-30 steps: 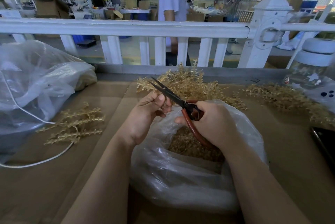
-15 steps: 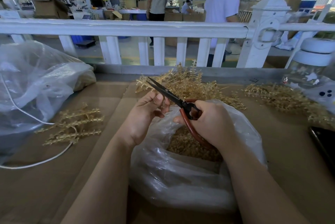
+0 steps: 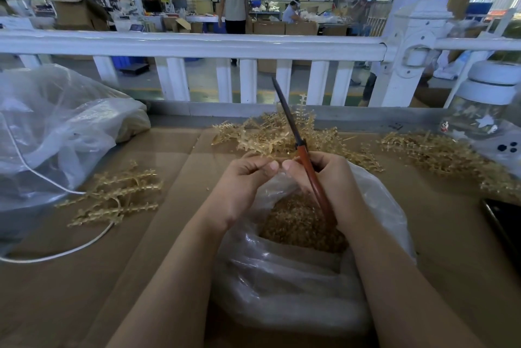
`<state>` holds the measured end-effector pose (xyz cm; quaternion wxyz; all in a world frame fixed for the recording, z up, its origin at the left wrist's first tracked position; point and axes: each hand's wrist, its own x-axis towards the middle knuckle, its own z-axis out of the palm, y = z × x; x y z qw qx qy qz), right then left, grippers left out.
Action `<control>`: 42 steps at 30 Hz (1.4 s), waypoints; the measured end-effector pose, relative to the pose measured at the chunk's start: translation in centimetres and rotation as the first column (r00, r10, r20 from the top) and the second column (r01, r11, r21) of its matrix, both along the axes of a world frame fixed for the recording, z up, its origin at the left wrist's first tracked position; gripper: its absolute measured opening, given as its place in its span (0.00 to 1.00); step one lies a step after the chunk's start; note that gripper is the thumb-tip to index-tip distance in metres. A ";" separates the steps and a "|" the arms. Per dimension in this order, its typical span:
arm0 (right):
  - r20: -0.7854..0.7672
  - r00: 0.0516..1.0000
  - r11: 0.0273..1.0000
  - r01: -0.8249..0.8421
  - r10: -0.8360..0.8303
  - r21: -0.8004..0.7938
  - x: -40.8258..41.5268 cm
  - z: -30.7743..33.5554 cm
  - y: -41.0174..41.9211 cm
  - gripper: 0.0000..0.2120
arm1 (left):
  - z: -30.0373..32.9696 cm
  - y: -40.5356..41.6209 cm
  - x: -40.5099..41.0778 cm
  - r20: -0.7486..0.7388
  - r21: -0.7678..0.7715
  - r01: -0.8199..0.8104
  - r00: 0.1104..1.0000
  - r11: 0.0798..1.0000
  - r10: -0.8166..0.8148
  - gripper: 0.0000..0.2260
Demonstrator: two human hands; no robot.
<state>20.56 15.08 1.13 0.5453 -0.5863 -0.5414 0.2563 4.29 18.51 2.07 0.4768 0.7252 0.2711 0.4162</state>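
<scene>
Two hands meet over the open mouth of the clear bag [image 3: 282,285], which lies on the cardboard surface [image 3: 84,277] at the middle of its near edge. The right hand [image 3: 329,181] has its fingers curled around the red handles of the scissors [image 3: 299,147]. The blades are pressed together and point up and away, toward the far edge. The left hand [image 3: 245,184] is curled too, with the thumb tip laid against the forefinger and almost touching the right thumb. It looks like a pinch, but I cannot tell if a small piece is between the fingers, because nothing shows there clearly.

Much of the work seems to be done: the bag holds a thick heap of short golden cut pieces [image 3: 296,221], directly under the hands. Much also is left, in my judgement. A tangled heap of golden sprigs [image 3: 262,136] waits at the far edge, just behind the hands. A second pile [image 3: 439,153] spreads toward the far right corner, and a few loose sprigs [image 3: 118,195] lie near the left edge. None of these is cut into pieces.

At the left edge rests a large plastic sack [image 3: 56,127], and a white cable [image 3: 56,254] runs from it across the surface. A glass jar [image 3: 485,111] with a white lid stands at the far right corner, and a dark phone [image 3: 504,223] lies at the right edge.
</scene>
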 end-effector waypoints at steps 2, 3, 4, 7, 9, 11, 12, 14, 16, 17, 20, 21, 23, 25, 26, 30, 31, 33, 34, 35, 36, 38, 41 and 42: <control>-0.014 1.000 1.000 0.002 -0.002 -0.007 0.0 0.1 0.2 0.07 | -0.1 0.1 0.2 -0.055 -0.008 -0.007 0.998 1.000 0.006 0.20; -0.009 1.000 1.000 -0.002 0.002 -0.012 0.1 0.1 0.2 0.07 | -0.2 0.2 0.2 -0.069 -0.014 -0.009 0.998 1.000 0.008 0.19; -0.002 1.000 1.000 -0.009 0.009 -0.013 0.1 0.1 0.2 0.07 | -0.4 0.3 0.2 -0.074 -0.015 -0.008 0.997 1.000 0.007 0.18; 0.027 0.999 1.000 -0.023 0.024 -0.014 0.2 0.0 0.2 0.07 | -0.2 0.3 0.1 -0.057 -0.038 0.016 0.998 0.999 -0.018 0.10; 0.035 0.999 1.000 -0.010 0.010 -0.004 0.1 -0.1 0.2 0.08 | -0.4 0.5 0.0 -0.045 -0.050 0.011 0.999 0.999 -0.013 0.13; 0.028 0.999 1.000 0.016 -0.017 0.014 0.0 -0.1 0.3 0.08 | -0.4 0.7 0.0 0.004 -0.087 -0.053 0.999 0.995 0.054 0.18; 0.024 0.999 0.999 0.026 -0.027 0.026 0.0 -0.1 0.3 0.08 | -0.4 0.8 -0.1 0.066 -0.130 -0.090 0.993 0.987 0.099 0.17; 0.024 0.999 0.999 0.024 -0.025 0.048 0.1 -0.2 0.3 0.07 | -0.3 0.9 -0.2 0.179 -0.227 -0.109 0.972 0.968 0.152 0.12; 0.036 0.999 0.999 0.026 -0.027 0.045 0.1 -0.2 0.2 0.06 | -0.2 0.9 -0.2 0.237 -0.274 -0.088 0.959 0.958 0.157 0.07; 0.052 0.998 0.999 0.029 -0.030 0.035 0.0 -0.2 0.2 0.06 | -0.2 0.9 -0.2 0.250 -0.283 -0.086 0.955 0.955 0.160 0.06; 0.091 0.995 0.999 0.034 -0.036 0.018 -0.1 -0.2 -0.1 0.06 | -0.1 0.8 -0.1 0.286 -0.296 -0.117 0.936 0.948 0.205 0.05; 0.110 0.993 0.999 0.044 -0.047 0.023 -0.1 -0.1 -0.3 0.09 | -0.1 0.8 -0.2 0.306 -0.294 -0.120 0.928 0.948 0.212 0.05; 0.230 0.969 0.995 0.085 -0.093 0.045 0.1 0.0 -0.7 0.21 | 0.0 0.8 -0.4 0.334 -0.269 -0.129 0.917 0.954 0.218 0.06; 0.412 0.904 0.992 0.096 -0.119 0.076 0.2 0.0 -1.0 0.31 | 0.1 0.8 -0.5 0.341 -0.240 -0.156 0.911 0.958 0.234 0.08; 0.476 0.872 0.993 0.085 -0.116 0.086 0.2 -0.1 -1.0 0.32 | 0.1 0.8 -0.6 0.340 -0.235 -0.174 0.907 0.956 0.248 0.09; 0.592 0.797 0.992 0.077 -0.122 0.101 0.2 -0.4 -0.9 0.31 | 0.1 1.0 -0.8 0.329 -0.211 -0.220 0.902 0.953 0.281 0.11; 0.603 0.787 0.991 0.085 -0.132 0.106 0.2 -0.4 -0.9 0.33 | 0.1 1.0 -0.8 0.331 -0.202 -0.216 0.903 0.955 0.274 0.11; 0.603 0.785 0.989 0.097 -0.144 0.110 0.3 -0.3 -0.9 0.36 | 0.1 0.9 -0.8 0.334 -0.180 -0.188 0.911 0.966 0.240 0.06; 0.601 0.786 0.989 0.100 -0.147 0.111 0.4 -0.3 -0.9 0.37 | 0.1 0.9 -0.9 0.334 -0.171 -0.174 0.916 0.970 0.223 0.04; 0.603 0.784 0.989 0.101 -0.148 0.112 0.5 -0.3 -0.9 0.37 | 0.0 0.9 -0.9 0.331 -0.164 -0.163 0.920 0.973 0.210 0.05; 0.610 0.779 0.989 0.099 -0.148 0.113 0.5 -0.3 -0.9 0.36 | 0.0 1.0 -0.9 0.326 -0.160 -0.159 0.923 0.974 0.204 0.06; 0.625 0.767 0.989 0.097 -0.148 0.115 0.5 -0.4 -0.8 0.33 | -0.1 1.0 -0.8 0.318 -0.163 -0.153 0.927 0.975 0.199 0.11; 0.642 0.748 0.985 0.108 -0.167 0.131 0.6 -0.5 -0.8 0.29 | -0.1 0.9 -0.6 0.321 -0.176 -0.129 0.930 0.976 0.181 0.13; 0.646 0.743 0.984 0.115 -0.177 0.138 0.6 -0.5 -0.8 0.29 | -0.1 0.9 -0.7 0.320 -0.176 -0.124 0.931 0.977 0.176 0.13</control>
